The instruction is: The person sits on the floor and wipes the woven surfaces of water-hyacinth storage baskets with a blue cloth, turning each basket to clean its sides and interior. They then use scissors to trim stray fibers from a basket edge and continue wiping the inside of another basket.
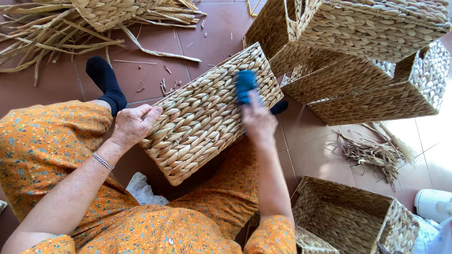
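You are in the middle of working over the upturned face of a woven basket (pixel 207 113), which rests tilted across your lap at the centre of the view, its long axis running from 7 o'clock to 1 o'clock. Your left hand (pixel 133 125) braces its edge at about 9 o'clock, fingers spread loosely and lying flat against the weave rather than closed around anything. Your right hand (pixel 258 120) is closed on a blue tool (pixel 245 86) (blurred, so its exact kind cannot be told) and presses it onto the weave near the basket's upper right side. By the look of it, this is a finishing pass over the surface. The next stroke seems to call for steady pressure along the braids, with the left hand holding the basket from sliding off your knees.

The basket is thick, plaited straw-coloured fibre in chevron rows, rough and ridged, boxy with squared corners. At 1 to 3 o'clock stands a stack of similar baskets (pixel 376 70), one showing a paler, tighter weave on its side. Another open basket (pixel 351 216) sits at 5 o'clock, hollow side up. Loose dried fibre (pixel 42 33) fans out at 11 o'clock beside a partly woven piece, and a smaller bundle of trimmings (pixel 372 153) lies at 4 o'clock on the glossy reddish floor tiles (pixel 146 66), which are scattered with snipped ends.
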